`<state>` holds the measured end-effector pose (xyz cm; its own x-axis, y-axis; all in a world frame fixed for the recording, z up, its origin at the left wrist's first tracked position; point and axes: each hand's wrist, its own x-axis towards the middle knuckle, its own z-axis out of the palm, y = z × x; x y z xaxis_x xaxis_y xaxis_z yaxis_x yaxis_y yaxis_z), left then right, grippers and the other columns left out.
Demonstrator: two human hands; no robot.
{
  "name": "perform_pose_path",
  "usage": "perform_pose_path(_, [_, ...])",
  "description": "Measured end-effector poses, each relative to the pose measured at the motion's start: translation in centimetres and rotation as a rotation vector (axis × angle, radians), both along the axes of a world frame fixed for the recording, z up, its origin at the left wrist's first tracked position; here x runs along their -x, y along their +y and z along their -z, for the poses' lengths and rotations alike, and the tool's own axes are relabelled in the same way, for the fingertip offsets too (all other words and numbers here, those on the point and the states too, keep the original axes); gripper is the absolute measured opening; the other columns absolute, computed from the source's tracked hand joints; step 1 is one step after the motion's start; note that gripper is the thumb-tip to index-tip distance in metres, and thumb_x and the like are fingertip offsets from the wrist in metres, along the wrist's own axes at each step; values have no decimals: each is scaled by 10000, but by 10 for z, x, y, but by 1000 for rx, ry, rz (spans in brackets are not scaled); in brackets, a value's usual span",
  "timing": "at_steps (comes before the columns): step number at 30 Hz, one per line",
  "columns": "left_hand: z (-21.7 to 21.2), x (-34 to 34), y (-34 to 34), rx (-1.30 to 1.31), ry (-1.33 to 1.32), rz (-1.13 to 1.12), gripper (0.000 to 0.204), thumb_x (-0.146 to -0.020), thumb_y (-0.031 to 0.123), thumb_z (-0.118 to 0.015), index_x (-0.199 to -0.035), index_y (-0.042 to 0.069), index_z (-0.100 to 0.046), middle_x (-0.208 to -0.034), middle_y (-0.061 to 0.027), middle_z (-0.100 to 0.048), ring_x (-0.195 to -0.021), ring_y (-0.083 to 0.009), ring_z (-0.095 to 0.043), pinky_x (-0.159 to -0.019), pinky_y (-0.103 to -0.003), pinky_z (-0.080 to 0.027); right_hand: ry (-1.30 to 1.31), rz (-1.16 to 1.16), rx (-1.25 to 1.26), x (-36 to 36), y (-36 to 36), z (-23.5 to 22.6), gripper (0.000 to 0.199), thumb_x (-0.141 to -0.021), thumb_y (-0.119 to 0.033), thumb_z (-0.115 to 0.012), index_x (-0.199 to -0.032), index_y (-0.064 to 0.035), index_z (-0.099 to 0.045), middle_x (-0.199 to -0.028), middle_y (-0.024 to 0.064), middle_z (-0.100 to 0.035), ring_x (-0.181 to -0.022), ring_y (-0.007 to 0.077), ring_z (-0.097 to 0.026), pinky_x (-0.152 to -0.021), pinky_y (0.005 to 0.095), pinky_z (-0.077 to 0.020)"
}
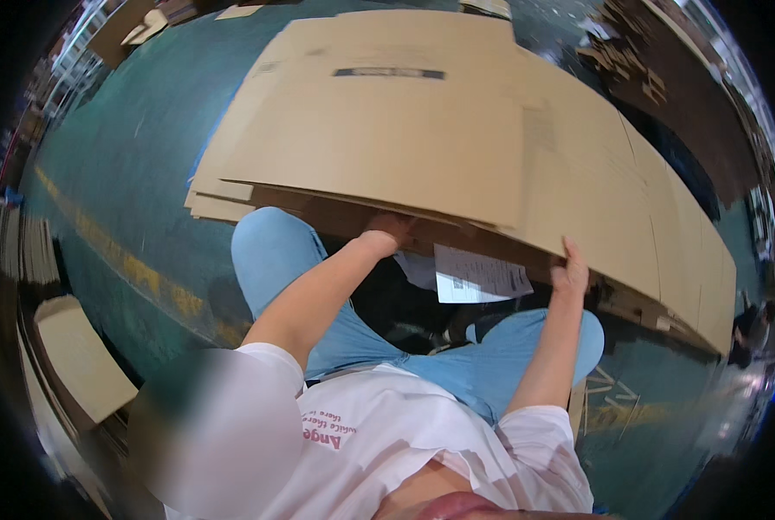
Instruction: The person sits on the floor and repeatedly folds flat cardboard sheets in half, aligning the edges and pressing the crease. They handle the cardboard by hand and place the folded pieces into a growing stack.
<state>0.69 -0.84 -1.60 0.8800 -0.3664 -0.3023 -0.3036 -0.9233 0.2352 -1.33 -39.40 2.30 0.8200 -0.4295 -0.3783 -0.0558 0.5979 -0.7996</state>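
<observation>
A large flattened cardboard box [387,130] spreads out in front of my knees, its near edge lifted. My right hand [571,270] grips that edge at the right, thumb on top and fingers curled beneath. Further left, my left hand [391,230] reaches under the raised edge; the cardboard hides its fingers, so their hold cannot be seen. Between my hands, below the edge, a white printed paper sheet [478,277] lies tilted. More cardboard layers [218,206] show under the left corner.
Cardboard pieces [84,355] stand stacked at the left. At the upper right is a brown pile [664,95] with loose cardboard scraps [625,61]. The green floor [145,165] carries a worn yellow line [140,273]. A person [755,329] is at the far right edge.
</observation>
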Motion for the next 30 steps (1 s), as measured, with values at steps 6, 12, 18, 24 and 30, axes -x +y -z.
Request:
perform_pose_path(6, [5,6,0,-37,3,60,523,-857,278,-508,-1335,92,-408,-1251,-187,-522,-1098,-373,-524,-924,-450,-429,65,-160,72,9,102,-19,396,-702,-58,-728,-1053,-162,-576,-983,-26,-594,-937,154,-557,-743,366,-461])
perform_pose_path(12, [-20,30,-15,-60,90,116,480,-869,318,-508,-1244,20,-477,-1299,-216,-462,-1232,-366,-403,-1009,-431,-352,227,-444,-335,26,133,35,218,-853,-189,-629,-1010,-55,-561,-819,91,-626,-642,208,-609,-468,338,-498])
perform_pose_path(18, [-70,84,-22,243,166,383,697,-694,167,-718,-1302,21,-412,-1351,-182,-396,-1212,-310,-441,-970,-396,-412,259,-1512,35,0,117,-84,246,-841,-218,-643,-946,3,-614,-793,111,-662,-636,177,-651,-529,282,-541])
perform_pose_path(24, [-146,19,-22,187,-162,296,619,-601,158,-766,-1174,89,-542,-1360,-128,-407,-1314,-362,-285,-1086,-511,-225,-83,-627,1632,-207,-8,-62,496,-752,-15,-557,-1239,-107,-533,-1246,144,-541,-1133,280,-524,-937,370,-428])
perform_pose_path(30, [-77,1,2,29,-234,501,321,-696,206,-690,-994,111,-616,-1207,-53,-527,-1281,-309,-361,-1062,-514,-269,114,-314,2023,-309,-58,10,453,-778,14,-472,-1207,-110,-551,-1244,160,-517,-1126,344,-493,-945,401,-409])
